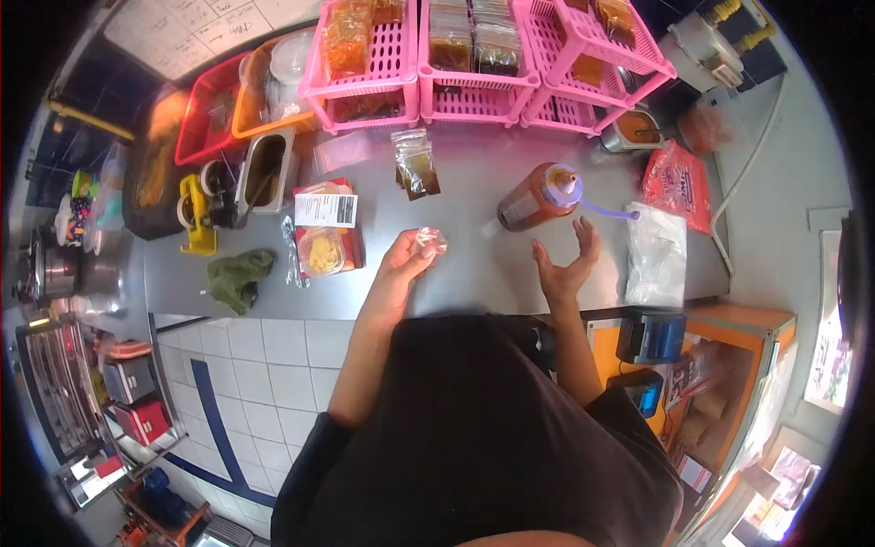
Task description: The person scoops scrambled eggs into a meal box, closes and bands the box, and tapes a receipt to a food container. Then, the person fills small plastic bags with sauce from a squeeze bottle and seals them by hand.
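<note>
Pinched in the fingers of my left hand (398,264) is a small, clear, roundish plastic piece (434,240) with reddish patches; its exact kind is too small to make out. My right hand (567,264) is open over the steel counter, thumb and fingers spread, holding nothing. Just beyond it stands a squeeze bottle (538,199) of reddish-brown sauce with a pale purple top and a strip leading right. Farther off, between the hands, lies a small clear sachet (416,166) of dark liquid. Left of my left hand is a red box (354,246) with a clear tub (324,252) and a printed label (325,211).
Pink baskets (415,98) holding sachets line the counter's back. Orange (244,118) and red (196,123) bins, a steel container (267,169), a yellow tape dispenser (198,219) and green cloth (239,278) are left. Clear bags (656,255) and a red packet (676,187) lie right.
</note>
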Tool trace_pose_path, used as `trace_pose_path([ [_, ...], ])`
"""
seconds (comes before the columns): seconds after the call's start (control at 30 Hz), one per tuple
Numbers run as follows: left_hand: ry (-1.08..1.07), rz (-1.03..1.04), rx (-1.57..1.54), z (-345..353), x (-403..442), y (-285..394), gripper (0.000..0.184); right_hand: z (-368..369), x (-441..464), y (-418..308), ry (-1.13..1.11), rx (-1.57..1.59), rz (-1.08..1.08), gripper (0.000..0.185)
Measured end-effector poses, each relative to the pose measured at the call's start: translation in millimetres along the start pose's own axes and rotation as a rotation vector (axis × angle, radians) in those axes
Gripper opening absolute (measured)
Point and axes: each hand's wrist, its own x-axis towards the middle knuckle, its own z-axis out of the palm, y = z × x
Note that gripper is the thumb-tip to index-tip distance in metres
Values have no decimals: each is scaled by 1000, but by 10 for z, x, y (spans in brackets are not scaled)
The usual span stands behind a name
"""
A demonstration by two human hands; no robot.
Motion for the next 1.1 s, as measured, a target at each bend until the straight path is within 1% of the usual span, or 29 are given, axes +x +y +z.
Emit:
trace_pose_path([
  [0.03, -15, -1, 27, 68, 5, 12, 42, 67, -34, 36, -11, 65, 129, 111],
  [0.07, -37, -3, 59, 123, 17, 25, 43, 142, 67, -48, -8, 64, 139, 111],
  [0.13, -67, -40, 88, 175, 67, 41, 43, 278, 330, -186, -110, 76, 250, 106],
  [0.17, -89, -66, 107, 205, 95, 60, 44, 314, 435, -215, -96, 79, 251, 106],
  [0.23, -113, -56, 120, 259, 137, 91, 45, 394, 616, -269, -265, 326, 591, 99],
  [0.27, -128, -52, 120, 279, 151, 111, 45, 397, 649, -292, -259, 337, 580, 99],
  [0.33, -130, -28, 121, 297, 150, 170, 44, 376, 703, -302, -365, 7, 254, 89],
  [0.37, -146, -11, 103, 292, 152, 184, 44, 397, 791, -292, -373, 21, 236, 89],
  [0.43, -192, 25, 62, 259, 104, 169, 40, 344, 878, -320, -207, 10, -391, 74],
  [0.47, -171, 8, 56, 262, 61, 158, 40, 272, 922, -368, -230, 24, -381, 74],
  [0.53, -232, 25, -36, 269, 27, 163, 37, 149, 1116, -460, -201, -228, -647, 57],
  [0.57, -253, -2, -19, 229, 26, 144, 36, 114, 1163, -461, -207, -228, -638, 57],
  [0.63, -254, -19, -29, 254, 10, 130, 36, 30, 1246, -453, -237, -324, -791, 47],
  [0.77, -264, -48, -81, 273, 62, 83, 38, -64, 1423, -524, -218, -411, -881, 46],
  [0.83, -278, -64, -141, 273, 93, 73, 38, -119, 1504, -565, -203, -483, -967, 50],
  [0.9, -293, -86, -200, 280, 129, 41, 38, -121, 1554, -600, -176, -466, -985, 49],
  [0.97, -329, -146, -370, 291, 164, 6, 31, -143, 1589, -652, -152, -453, -998, 49],
  [1.1, -362, -159, -447, 312, 163, 36, 30, -217, 1660, -738, -193, -431, -1023, 50],
])
